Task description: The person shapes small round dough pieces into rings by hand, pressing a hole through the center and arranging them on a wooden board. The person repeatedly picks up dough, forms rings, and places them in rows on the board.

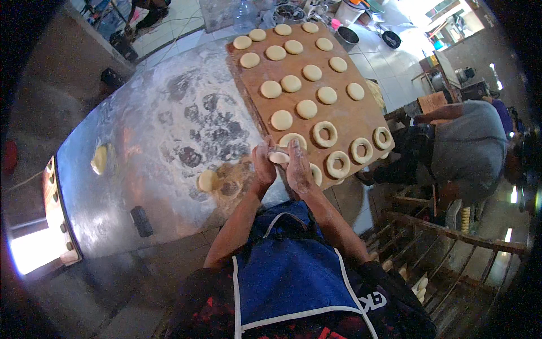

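Between my two hands is a pale piece of dough, held just above the board's near left corner. My left hand is closed around its left side, and my right hand grips it from the right. Fingers cover much of the dough, so its full shape is hidden. A brown wooden board bears several flat dough rounds in its far part. Dough rings lie along its near side, among them one ring beyond my right hand. Another dough round rests on the table left of my wrists.
The metal table is dusted with flour and has a dark block near its front edge. A yellowish lump lies farther left. At the right a person bends over beside a slatted wooden rack. Pots stand on the floor beyond.
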